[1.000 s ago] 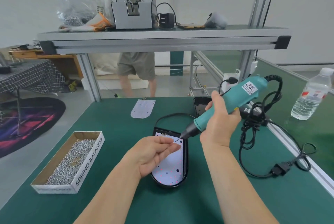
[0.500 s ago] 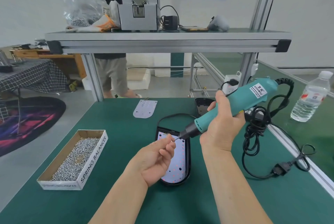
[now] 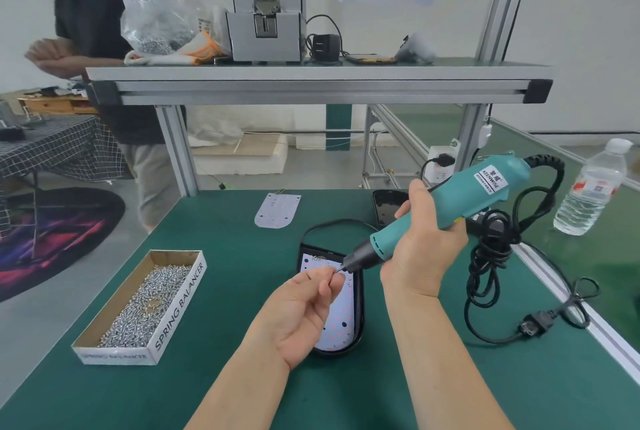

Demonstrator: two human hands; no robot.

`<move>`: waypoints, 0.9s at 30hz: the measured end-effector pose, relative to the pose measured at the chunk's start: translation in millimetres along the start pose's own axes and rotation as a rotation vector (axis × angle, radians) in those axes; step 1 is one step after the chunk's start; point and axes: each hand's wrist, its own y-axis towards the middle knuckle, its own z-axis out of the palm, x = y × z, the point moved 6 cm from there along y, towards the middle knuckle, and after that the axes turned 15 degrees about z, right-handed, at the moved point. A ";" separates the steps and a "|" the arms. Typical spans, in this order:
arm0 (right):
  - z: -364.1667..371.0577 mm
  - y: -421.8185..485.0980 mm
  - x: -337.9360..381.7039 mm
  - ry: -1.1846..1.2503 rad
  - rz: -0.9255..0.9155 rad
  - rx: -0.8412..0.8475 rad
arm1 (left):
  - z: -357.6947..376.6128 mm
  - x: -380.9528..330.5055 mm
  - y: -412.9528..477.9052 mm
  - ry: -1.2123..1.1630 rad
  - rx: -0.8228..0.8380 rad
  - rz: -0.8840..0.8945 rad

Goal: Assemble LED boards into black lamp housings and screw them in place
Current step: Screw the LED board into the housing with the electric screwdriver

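A black lamp housing (image 3: 361, 318) lies on the green mat at centre, with a white LED board (image 3: 341, 322) seated inside it. My right hand (image 3: 424, 249) grips a teal electric screwdriver (image 3: 450, 207), its tip angled down-left over the board's upper end. My left hand (image 3: 304, 305) hovers over the housing and pinches a small screw (image 3: 335, 270) right at the driver's tip. A spare LED board (image 3: 277, 210) lies farther back on the mat. A second black housing (image 3: 386, 206) sits behind the screwdriver, partly hidden.
A cardboard box of screws (image 3: 145, 305) stands at the left. The screwdriver's black cord and plug (image 3: 530, 327) coil at the right, by a water bottle (image 3: 590, 187). A metal shelf (image 3: 311, 83) spans overhead. A person (image 3: 100, 65) stands beyond the table's far left.
My left hand has curled its fingers and brought the screw up to the driver tip. The view tilted up a little; the person behind the table walked left.
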 end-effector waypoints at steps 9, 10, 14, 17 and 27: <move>-14.6 3.5 -4.1 0.057 0.033 -0.072 | 1.6 5.5 -3.2 0.079 0.054 0.138; -15.8 3.9 -3.9 0.056 0.033 -0.072 | 0.0 4.7 -3.7 0.104 0.060 0.134; -14.5 7.0 1.5 0.053 0.017 -0.055 | -16.5 -9.6 1.0 0.222 -0.014 0.152; -11.4 9.4 2.4 0.010 -0.005 -0.037 | -43.7 -40.1 15.7 0.519 -0.218 0.291; -11.2 0.9 -44.1 -0.371 -0.084 0.140 | -61.7 -13.2 46.2 1.364 -0.102 0.076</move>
